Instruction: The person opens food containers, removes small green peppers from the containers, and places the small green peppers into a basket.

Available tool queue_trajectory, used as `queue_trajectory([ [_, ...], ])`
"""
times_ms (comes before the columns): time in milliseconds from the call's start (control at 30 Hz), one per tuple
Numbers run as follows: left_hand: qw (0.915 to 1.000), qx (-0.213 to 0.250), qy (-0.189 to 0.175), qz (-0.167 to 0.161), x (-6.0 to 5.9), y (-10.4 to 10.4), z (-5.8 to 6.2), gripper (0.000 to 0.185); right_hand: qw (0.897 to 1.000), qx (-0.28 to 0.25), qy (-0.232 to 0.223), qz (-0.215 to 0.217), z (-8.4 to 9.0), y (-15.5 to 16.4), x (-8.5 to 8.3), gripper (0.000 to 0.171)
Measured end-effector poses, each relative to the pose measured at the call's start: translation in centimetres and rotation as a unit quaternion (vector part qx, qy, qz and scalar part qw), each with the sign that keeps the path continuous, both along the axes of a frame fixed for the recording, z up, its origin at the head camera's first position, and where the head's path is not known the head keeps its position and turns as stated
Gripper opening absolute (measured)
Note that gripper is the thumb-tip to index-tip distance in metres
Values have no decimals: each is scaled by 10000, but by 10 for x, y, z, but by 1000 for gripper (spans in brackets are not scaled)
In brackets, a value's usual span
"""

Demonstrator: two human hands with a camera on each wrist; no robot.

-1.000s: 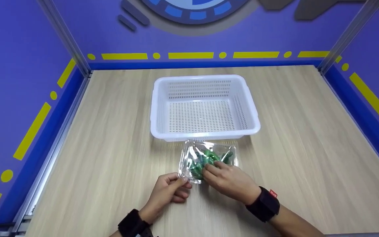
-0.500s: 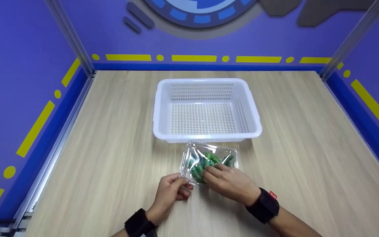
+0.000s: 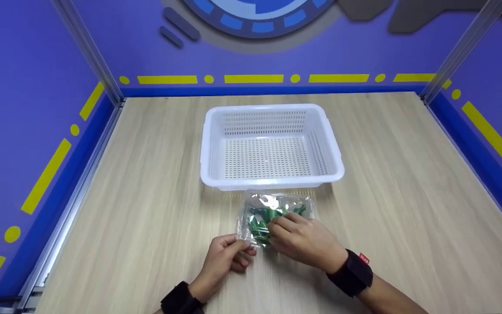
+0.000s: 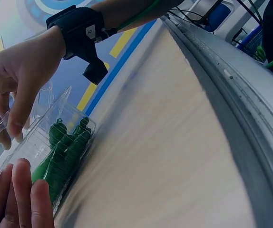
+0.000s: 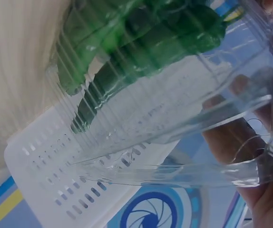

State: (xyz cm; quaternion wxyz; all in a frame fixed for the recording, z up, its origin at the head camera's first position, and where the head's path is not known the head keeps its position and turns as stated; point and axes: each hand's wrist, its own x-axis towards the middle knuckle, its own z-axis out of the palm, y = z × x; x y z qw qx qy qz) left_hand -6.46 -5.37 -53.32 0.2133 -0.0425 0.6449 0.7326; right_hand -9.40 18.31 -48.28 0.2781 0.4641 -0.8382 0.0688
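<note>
A clear plastic clamshell box (image 3: 277,201) stands on the table, right in front of the white basket. Several green peppers (image 4: 63,154) lie inside it, seen through the glossy plastic. My left hand (image 3: 225,257) pinches the box's near left corner between thumb and fingers. Over its near right part, my right hand (image 3: 305,242) has curled fingers at the lid and grips the plastic; its fingertips are partly hidden in the head view. In the right wrist view the left hand (image 5: 236,135) shows through the plastic, and the lid and base edges stand apart beside it.
A white perforated basket (image 3: 273,181) with nothing in it stands behind the box. Blue panels (image 3: 251,56) with yellow markings border the wooden table (image 3: 146,196) at the back and sides. A metal rail (image 4: 222,95) runs along the table edge in the left wrist view.
The box's top has tilted slightly and its reflections have shifted. Both hands keep nearly the same place on it; the head view has moved a little.
</note>
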Motion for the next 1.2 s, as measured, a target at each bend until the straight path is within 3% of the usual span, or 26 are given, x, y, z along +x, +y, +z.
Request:
queue_trajectory([
  [233, 9994, 156, -245, -174, 11, -2, 1, 26, 9992, -402, -77, 38, 10, 5, 0, 31],
  [633, 9986, 277, -175, -423, 23, -5, 1, 28, 9981, -616, 54, -3, 32, 12, -12, 34],
  [900, 9990, 205, -111, -377, 17, -20, -1, 23, 9945, -992, 1, -323, 47, 27, -24, 27],
  [1200, 9992, 111, -18, -394, 5, -31, 2, 25, 9903, -1272, -65, -562, 48, 41, -23, 28],
])
